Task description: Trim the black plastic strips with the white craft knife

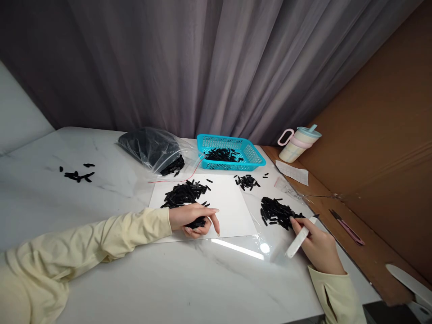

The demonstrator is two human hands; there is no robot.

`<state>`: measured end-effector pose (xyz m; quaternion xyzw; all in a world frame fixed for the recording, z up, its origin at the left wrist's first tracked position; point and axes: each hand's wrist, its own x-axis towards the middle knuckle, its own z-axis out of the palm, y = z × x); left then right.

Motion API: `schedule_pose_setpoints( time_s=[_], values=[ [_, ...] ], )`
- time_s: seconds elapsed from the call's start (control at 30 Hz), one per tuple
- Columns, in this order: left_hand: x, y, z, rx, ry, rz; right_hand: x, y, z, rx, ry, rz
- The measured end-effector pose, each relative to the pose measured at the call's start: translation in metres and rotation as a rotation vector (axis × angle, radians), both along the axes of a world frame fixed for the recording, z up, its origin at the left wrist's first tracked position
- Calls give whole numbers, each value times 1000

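My left hand (195, 218) rests on a white sheet (229, 207), its fingers curled around a handful of small black plastic sticks. A larger pile of the same black sticks (184, 193) lies on the sheet just behind it. My right hand (317, 245) holds a white utility knife (299, 240) like a pen, blade tip pointing up and to the right, next to another pile of black sticks (276, 212) lying on clear plastic film.
At the back stand a turquoise basket (251, 155) with black sticks, a clear bag (151, 148) of dark parts and a lidded cup (299, 143). Small stick clusters lie at far left (78, 174) and near the basket (247, 181). A pink-handled tool (347, 227) lies on brown cardboard.
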<state>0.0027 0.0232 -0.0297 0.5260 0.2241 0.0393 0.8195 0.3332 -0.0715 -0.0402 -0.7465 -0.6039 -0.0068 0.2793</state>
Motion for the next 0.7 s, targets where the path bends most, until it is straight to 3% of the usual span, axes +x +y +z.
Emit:
schedule_pose_setpoints(
  time_s=[0.7],
  values=[
    [0,-1,2,-3,7,1,0,1,-2,31,-16,5]
  ],
)
